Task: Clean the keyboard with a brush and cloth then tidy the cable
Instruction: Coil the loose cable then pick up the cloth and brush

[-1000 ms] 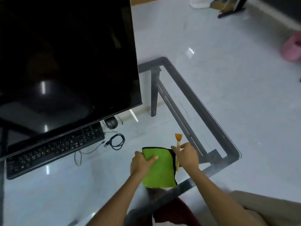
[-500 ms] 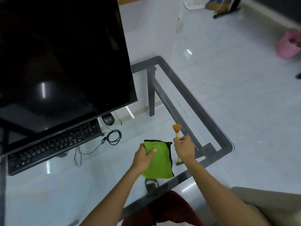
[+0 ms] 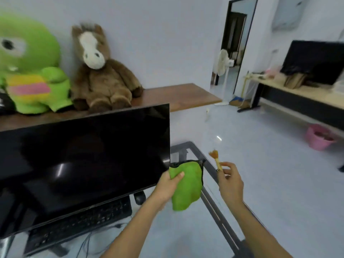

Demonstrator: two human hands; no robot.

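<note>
The cloth (image 3: 188, 189) is bright green with a thin black trim. The brush (image 3: 216, 158) has orange-brown bristles on a pale tan handle. The keyboard (image 3: 80, 223) and monitor (image 3: 83, 161) are black. On the brown wooden shelf (image 3: 176, 95) sit a brown plush horse (image 3: 101, 71) with a cream muzzle and a green plush (image 3: 29, 67) with pink and yellow stripes. A pink basket (image 3: 319, 136) stands on the pale floor (image 3: 270, 164).

No text, label, brand, number or sign can be read. The key legends on the keyboard (image 3: 78, 222), at 7 o'clock, are blurred, and no logo is seen on the monitor (image 3: 83, 161) above it.
</note>
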